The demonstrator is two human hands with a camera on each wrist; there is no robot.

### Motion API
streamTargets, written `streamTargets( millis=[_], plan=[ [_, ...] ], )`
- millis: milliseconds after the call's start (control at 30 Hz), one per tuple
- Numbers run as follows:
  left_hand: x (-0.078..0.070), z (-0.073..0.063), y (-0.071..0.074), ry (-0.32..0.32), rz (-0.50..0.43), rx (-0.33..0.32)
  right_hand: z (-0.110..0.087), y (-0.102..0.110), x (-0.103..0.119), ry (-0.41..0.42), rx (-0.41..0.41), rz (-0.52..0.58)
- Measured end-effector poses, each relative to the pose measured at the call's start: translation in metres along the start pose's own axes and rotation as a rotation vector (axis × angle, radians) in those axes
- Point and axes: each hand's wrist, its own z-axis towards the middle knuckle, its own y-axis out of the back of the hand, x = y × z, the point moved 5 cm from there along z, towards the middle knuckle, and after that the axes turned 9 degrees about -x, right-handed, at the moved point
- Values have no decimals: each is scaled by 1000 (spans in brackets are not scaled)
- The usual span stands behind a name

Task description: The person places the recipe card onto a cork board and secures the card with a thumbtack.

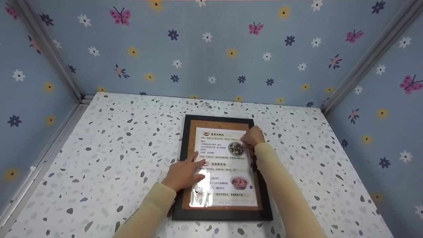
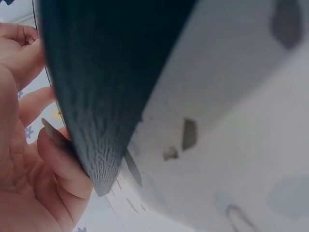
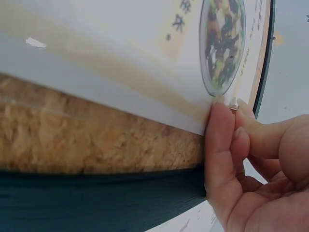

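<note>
A printed recipe sheet (image 1: 218,195) with a glossy surface lies on a cork board (image 1: 219,125) inside a black frame (image 1: 222,215). My left hand (image 1: 185,172) rests on the sheet's left side with its fingers spread. In the left wrist view the palm of the left hand (image 2: 34,174) is beside the frame's edge (image 2: 106,87). At the sheet's upper right corner, my right hand (image 1: 253,136) has curled fingers. In the right wrist view the thumb and forefinger of the right hand (image 3: 256,169) pinch a small whitish pin (image 3: 234,102), largely hidden by the fingertips.
A blue pin (image 1: 251,187) sits at the sheet's lower right, and a small dark pin (image 1: 197,191) at its lower left. The speckled white table (image 1: 115,148) is bordered by blue flowered panels (image 1: 211,49) at the back and both sides.
</note>
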Motion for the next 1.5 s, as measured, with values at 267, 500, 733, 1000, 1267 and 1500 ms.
streamTargets(
  millis=[267,500,733,1000,1267,1500],
  plan=[
    [4,-4,0,8,-1,-2,-7,-2,-8,119,18,85],
    [12,-2,-1,24,13,10,-5,-11,-17,171,-8,174],
    [9,0,-7,36,0,38,-6,-12,-26,171,-22,186],
    [9,-1,-8,32,-15,35,-12,-7,-21,204,-72,108],
    [7,-2,-1,21,-14,15,-14,-1,-8,205,-63,39],
    [4,-1,-3,19,-4,0,-16,3,-1,249,-78,-50]
  ],
)
